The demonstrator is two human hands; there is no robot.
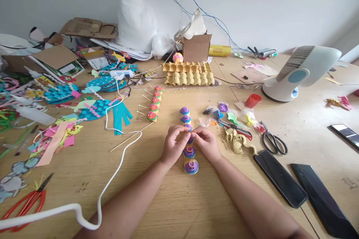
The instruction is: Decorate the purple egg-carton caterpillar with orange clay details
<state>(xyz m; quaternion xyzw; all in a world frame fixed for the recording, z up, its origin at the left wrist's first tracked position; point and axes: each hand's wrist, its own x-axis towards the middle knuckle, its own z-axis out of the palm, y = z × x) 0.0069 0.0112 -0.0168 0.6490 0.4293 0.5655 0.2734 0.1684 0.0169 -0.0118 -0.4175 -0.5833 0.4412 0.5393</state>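
Note:
My left hand (174, 145) and my right hand (208, 142) meet fingertip to fingertip above a row of purple and blue clay domes (185, 118). Both are closed in a pinch on a tiny piece of orange clay (192, 133), mostly hidden by the fingers. The two nearest domes, the front one (191, 167) and the one behind it (189, 151), bear orange loops on top and small dark face marks. My fingers partly cover the middle domes. Left of my hands stands a similar row of red and green domes (153, 107) with sticks poking out.
Bagged coloured clay (232, 118), a utility knife (235, 129), torn egg-carton scraps (235, 140) and black-handled scissors (273, 140) lie right. Farther off are a red cup (253, 100), a fan (303, 73) and egg cartons (189, 78). A white cable (121, 164) crosses the left; phones (281, 176) lie right.

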